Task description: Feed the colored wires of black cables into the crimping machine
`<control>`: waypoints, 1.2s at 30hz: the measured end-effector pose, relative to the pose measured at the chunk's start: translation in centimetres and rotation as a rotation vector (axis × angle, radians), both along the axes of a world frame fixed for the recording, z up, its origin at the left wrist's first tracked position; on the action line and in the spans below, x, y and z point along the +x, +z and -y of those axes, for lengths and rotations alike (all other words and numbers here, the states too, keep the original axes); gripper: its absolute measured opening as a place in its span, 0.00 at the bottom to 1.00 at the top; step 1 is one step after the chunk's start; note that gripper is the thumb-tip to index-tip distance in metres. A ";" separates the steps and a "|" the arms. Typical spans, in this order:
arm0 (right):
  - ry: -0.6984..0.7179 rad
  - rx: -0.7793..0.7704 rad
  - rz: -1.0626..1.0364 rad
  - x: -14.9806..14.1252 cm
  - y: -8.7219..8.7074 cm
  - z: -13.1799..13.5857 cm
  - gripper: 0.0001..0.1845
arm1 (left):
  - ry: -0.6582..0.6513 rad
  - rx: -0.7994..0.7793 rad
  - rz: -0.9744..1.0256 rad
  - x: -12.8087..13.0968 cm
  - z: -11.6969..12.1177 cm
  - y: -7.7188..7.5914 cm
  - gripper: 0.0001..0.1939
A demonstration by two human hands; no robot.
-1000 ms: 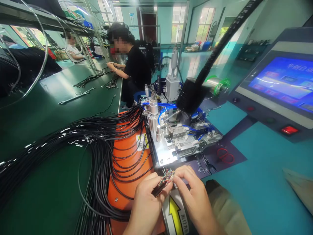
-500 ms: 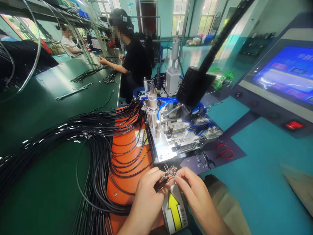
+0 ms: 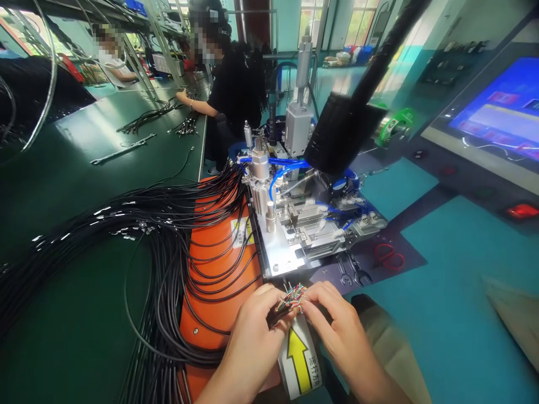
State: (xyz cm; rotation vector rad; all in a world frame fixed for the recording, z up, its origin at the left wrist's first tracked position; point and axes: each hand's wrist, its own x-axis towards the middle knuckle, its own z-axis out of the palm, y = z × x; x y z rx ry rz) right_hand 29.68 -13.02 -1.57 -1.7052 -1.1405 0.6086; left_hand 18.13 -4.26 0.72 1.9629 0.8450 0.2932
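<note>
My left hand (image 3: 252, 331) grips the ends of several black cables (image 3: 278, 311), whose stripped coloured wires (image 3: 292, 294) fan out past its fingers. My right hand (image 3: 337, 325) pinches those coloured wire tips with thumb and forefinger. Both hands sit just in front of a small metal fixture machine (image 3: 298, 224) with blue air tubes. The cables trail left across an orange plate (image 3: 219, 269) into a large black bundle (image 3: 126, 224).
A yellow arrow label (image 3: 300, 359) lies under my hands. Red scissors (image 3: 389, 257) and wrenches (image 3: 353, 272) lie right of the fixture. A touchscreen console (image 3: 497, 123) stands at right. A black flexible lamp (image 3: 345, 129) hangs over the fixture. Two other people work along the green bench (image 3: 84, 168).
The view has tilted a little, so the scene sits slightly higher. My hands stay together on the wire ends, fingers shifting slightly among the coloured wires.
</note>
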 end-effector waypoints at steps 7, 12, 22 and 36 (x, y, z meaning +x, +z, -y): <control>-0.142 0.074 0.058 -2.0 -1.6 0.2 0.11 | 0.072 0.069 0.004 0.0 0.6 -0.6 0.08; -0.211 0.134 0.151 -1.9 -3.4 -0.2 0.11 | 0.025 0.062 0.038 -0.1 0.3 -0.9 0.09; 0.012 0.154 0.125 1.1 -7.1 -0.9 0.11 | -0.029 0.069 -0.185 -1.0 -1.1 -2.0 0.11; 0.015 0.063 0.076 0.6 -6.5 -1.1 0.09 | -0.480 0.868 -0.302 -0.6 -2.1 -1.7 0.20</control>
